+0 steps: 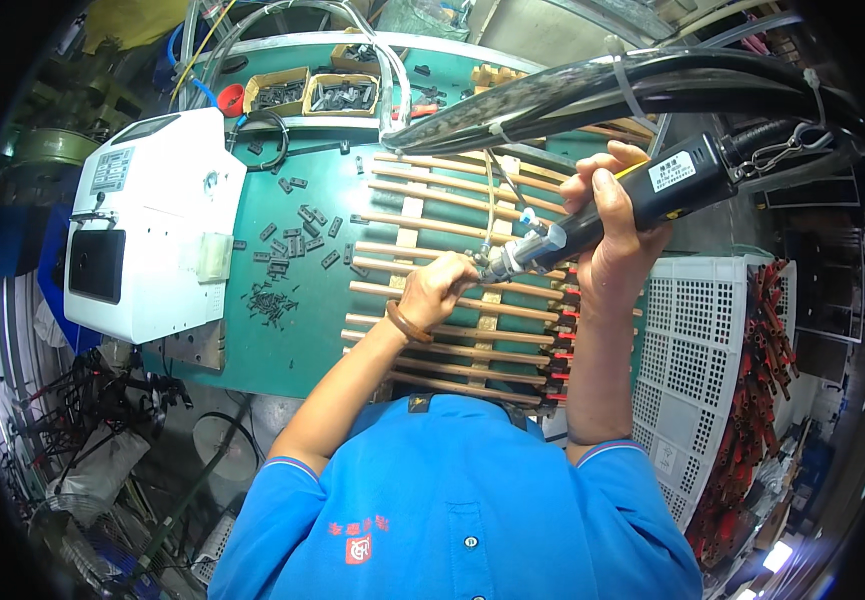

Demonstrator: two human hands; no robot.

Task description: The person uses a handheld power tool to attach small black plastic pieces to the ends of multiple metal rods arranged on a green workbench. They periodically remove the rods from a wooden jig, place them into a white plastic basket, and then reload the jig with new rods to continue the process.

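Note:
My right hand (612,240) is wrapped round a black electric screwdriver (672,188), held tilted with its tip down and to the left. A metal and clear plastic nose (527,250) with a thin tube sits at its front end. My left hand (434,292) is closed in a pinch right at the nose's tip; what its fingers hold is hidden. Beneath both hands, copper-coloured rods (377,290) lie side by side across pale wooden strips (409,207). Black and red fittings (560,350) sit at the right ends of the nearer rods.
Left of the rods, small black plastic parts (334,227) and a heap of screws (270,305) lie on the green table (322,345). A white machine (142,220) stands farther left. Boxes of parts (342,95) are behind. Thick cables (552,108) arch overhead. A white crate (692,330) stands right.

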